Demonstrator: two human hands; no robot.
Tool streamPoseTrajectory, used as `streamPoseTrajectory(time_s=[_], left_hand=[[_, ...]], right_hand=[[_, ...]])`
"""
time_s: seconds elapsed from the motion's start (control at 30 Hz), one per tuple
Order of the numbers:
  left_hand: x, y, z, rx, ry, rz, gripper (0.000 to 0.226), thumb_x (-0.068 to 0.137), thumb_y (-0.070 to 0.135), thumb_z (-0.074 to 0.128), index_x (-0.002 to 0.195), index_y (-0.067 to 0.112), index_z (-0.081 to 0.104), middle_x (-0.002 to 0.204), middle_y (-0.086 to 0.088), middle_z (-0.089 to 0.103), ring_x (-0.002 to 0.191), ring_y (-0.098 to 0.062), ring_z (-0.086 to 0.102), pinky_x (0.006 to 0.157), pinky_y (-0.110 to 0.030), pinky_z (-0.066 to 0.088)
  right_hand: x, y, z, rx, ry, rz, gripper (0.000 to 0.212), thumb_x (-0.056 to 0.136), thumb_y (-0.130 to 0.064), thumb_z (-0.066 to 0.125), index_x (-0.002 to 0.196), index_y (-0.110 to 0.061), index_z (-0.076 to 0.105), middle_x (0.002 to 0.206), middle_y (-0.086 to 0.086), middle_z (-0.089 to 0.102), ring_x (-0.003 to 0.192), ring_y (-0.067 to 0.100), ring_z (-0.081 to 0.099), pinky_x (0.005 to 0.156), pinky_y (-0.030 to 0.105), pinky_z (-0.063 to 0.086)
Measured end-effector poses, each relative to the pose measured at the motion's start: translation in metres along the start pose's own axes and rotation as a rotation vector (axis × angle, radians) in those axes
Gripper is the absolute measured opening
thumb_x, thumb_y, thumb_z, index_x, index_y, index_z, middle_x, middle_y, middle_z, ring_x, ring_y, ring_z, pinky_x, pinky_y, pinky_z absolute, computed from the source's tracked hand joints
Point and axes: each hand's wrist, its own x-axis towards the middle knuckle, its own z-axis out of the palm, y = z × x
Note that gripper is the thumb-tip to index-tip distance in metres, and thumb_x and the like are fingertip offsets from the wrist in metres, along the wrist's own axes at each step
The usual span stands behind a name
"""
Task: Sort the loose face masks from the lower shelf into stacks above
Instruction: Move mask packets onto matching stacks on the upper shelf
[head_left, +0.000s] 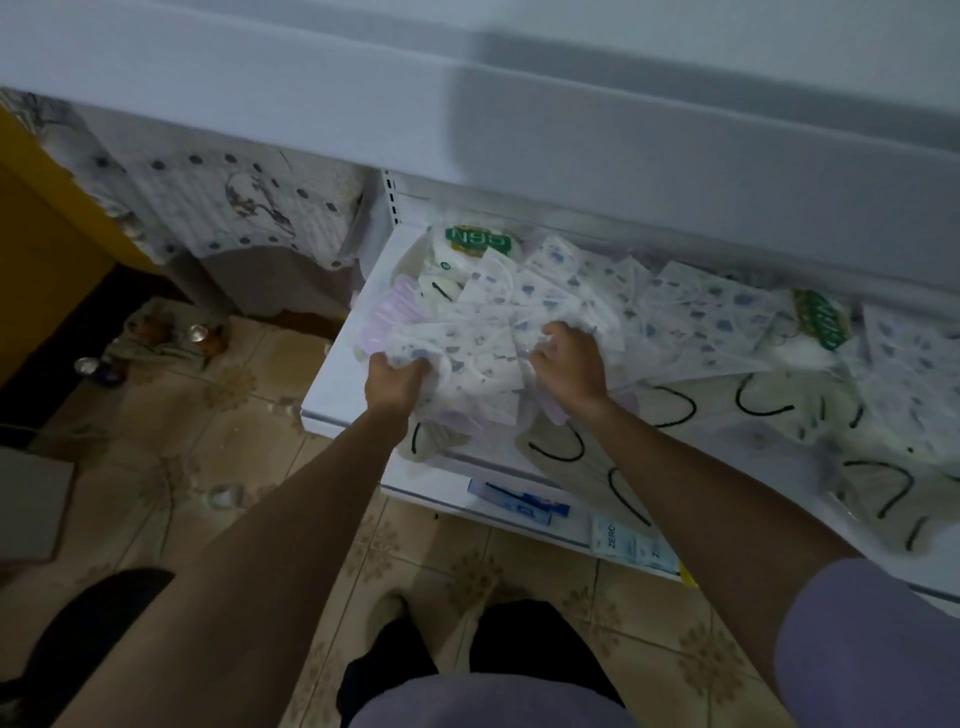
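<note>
A white shelf (332, 384) carries a loose heap of wrapped face masks. Most are white with blue prints (691, 317). Pink ones (384, 317) lie at the left end, and cream masks with black ear loops (675, 410) line the front edge. My left hand (396, 382) grips a bundle of the printed masks (470, 364) at its left side. My right hand (569, 361) grips the same bundle at its right side. Both hands have their fingers curled into the wrappers, over the left part of the heap.
A broad white shelf (519, 104) overhangs the heap from above. Green-labelled N95 packs (478, 240) lie at the back left, with another (823, 325) at the right. Blue boxes (524, 504) sit on a lower level. Tiled floor (249, 415) with small jars (200, 332) lies left.
</note>
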Motion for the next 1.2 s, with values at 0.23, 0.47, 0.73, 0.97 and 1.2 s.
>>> streamPoseTrajectory(time_s=[0.23,0.47,0.73,0.97,1.2], left_hand=[[-0.009,-0.002,-0.019,-0.182,-0.045,-0.178,0.034,0.085,0.015,0.062,0.115,0.002,0.054,0.107,-0.014,0.056,0.094,-0.029,0.053,0.071,-0.033,0.046],[-0.024,-0.016,-0.024,-0.127,-0.165,-0.130,0.028,0.079,0.004,0.063,0.106,0.009,0.055,0.104,-0.013,0.059,0.097,-0.030,0.057,0.074,-0.035,0.050],[-0.026,-0.010,-0.027,0.031,-0.273,0.117,0.029,0.076,-0.008,0.063,0.105,-0.003,0.062,0.095,-0.009,0.059,0.086,-0.020,0.055,0.062,-0.015,0.046],[-0.028,-0.034,-0.016,0.240,-0.255,0.411,0.058,0.071,0.006,0.076,0.121,0.014,0.048,0.111,0.000,0.055,0.099,-0.017,0.053,0.079,-0.022,0.042],[-0.029,-0.035,0.002,0.372,-0.172,0.480,0.053,0.077,0.002,0.070,0.124,0.008,0.048,0.127,-0.011,0.050,0.116,-0.024,0.046,0.091,-0.021,0.037]], right_hand=[[-0.008,-0.005,0.004,0.310,-0.038,0.197,0.028,0.084,-0.021,0.066,0.107,-0.011,0.054,0.103,0.005,0.055,0.093,0.018,0.054,0.070,0.022,0.041],[-0.030,-0.014,0.007,0.460,-0.306,0.221,0.044,0.079,-0.001,0.068,0.121,-0.010,0.056,0.106,0.002,0.054,0.092,0.015,0.054,0.053,0.010,0.046],[-0.059,0.006,0.002,0.497,-0.039,0.241,0.017,0.076,0.000,0.069,0.093,-0.003,0.066,0.089,0.012,0.064,0.088,0.025,0.059,0.075,0.031,0.048],[-0.079,0.020,-0.008,0.551,0.083,0.255,0.029,0.077,0.000,0.067,0.103,-0.011,0.063,0.095,0.001,0.063,0.092,0.018,0.057,0.074,0.021,0.045],[-0.077,0.020,-0.010,0.498,0.088,0.238,0.032,0.075,0.005,0.068,0.102,-0.010,0.060,0.094,-0.001,0.051,0.087,0.010,0.050,0.059,0.004,0.038]])
